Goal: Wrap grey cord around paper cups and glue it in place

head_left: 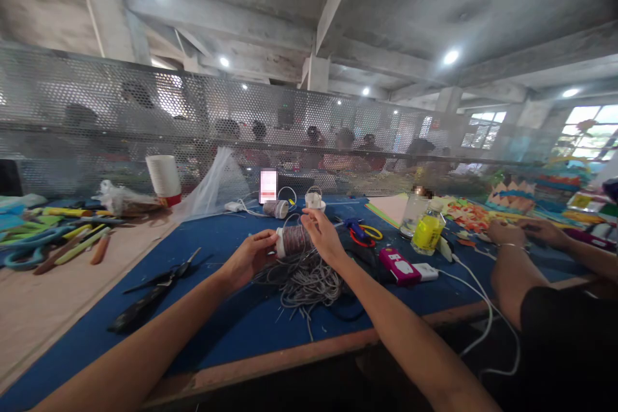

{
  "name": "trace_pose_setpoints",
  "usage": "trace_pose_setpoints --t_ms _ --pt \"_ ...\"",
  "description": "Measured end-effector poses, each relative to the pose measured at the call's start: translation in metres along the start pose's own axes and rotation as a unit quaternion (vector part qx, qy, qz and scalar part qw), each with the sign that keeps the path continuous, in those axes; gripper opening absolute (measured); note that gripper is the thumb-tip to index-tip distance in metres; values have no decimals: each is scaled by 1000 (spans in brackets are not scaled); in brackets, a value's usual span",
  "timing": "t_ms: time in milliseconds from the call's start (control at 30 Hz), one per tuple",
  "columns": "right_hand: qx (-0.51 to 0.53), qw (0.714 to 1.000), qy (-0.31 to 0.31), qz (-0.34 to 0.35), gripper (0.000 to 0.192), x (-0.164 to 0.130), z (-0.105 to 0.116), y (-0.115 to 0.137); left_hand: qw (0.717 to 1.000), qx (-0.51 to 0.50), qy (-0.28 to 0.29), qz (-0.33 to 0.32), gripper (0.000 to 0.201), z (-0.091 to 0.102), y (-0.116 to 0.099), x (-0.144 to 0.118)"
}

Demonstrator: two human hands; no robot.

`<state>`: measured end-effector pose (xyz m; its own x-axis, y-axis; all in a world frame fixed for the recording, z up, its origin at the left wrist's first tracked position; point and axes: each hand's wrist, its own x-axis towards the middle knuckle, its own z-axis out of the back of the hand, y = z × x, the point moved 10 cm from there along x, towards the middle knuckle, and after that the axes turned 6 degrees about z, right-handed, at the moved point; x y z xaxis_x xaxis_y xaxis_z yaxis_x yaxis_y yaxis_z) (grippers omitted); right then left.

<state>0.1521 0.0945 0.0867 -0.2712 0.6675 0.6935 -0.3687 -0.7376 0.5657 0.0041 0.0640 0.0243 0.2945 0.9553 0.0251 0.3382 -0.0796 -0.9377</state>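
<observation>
A spool of mottled grey-red cord [295, 240] is held level above the blue table. My left hand [254, 256] pinches its white end flange between thumb and fingers. At the other end, my right hand [324, 236] curves its fingers over the spool and hides that end. Just below lies a loose heap of grey cord [309, 282], partly under the spool. A second, similar spool [275, 208] rests on its side behind my hands. Nearby stands a small white container with a handle [313, 199].
Black pliers [145, 302] lie at left, beyond them scissors [36, 248] and a stack of paper cups [163, 177]. A lit phone [268, 185] leans near the mesh partition [203, 122]. At right are a magenta box [400, 266], a yellow bottle [428, 230] and another person's hands [512, 235].
</observation>
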Motion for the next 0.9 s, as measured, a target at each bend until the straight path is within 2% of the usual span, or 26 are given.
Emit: trace_pose_setpoints --t_ms 67,133,433,633,767,900 --pt "1 998 51 -28 45 -4 -12 -6 1000 -9 -10 -5 14 4 -3 0" --pt "-14 996 74 -41 47 -7 -18 -7 1000 -12 -17 -8 16 6 -4 1" --pt "-9 998 52 19 40 -7 -16 12 999 -42 -31 16 28 11 -2 1" --pt "-1 995 65 70 38 -9 -17 23 998 -42 -50 22 19 18 -2 2" --pt "3 993 70 93 35 -9 -14 31 998 -8 -63 -7 13 20 -9 1" --pt "9 993 61 102 28 -7 -15 32 995 65 -60 -34 15 17 -11 1"
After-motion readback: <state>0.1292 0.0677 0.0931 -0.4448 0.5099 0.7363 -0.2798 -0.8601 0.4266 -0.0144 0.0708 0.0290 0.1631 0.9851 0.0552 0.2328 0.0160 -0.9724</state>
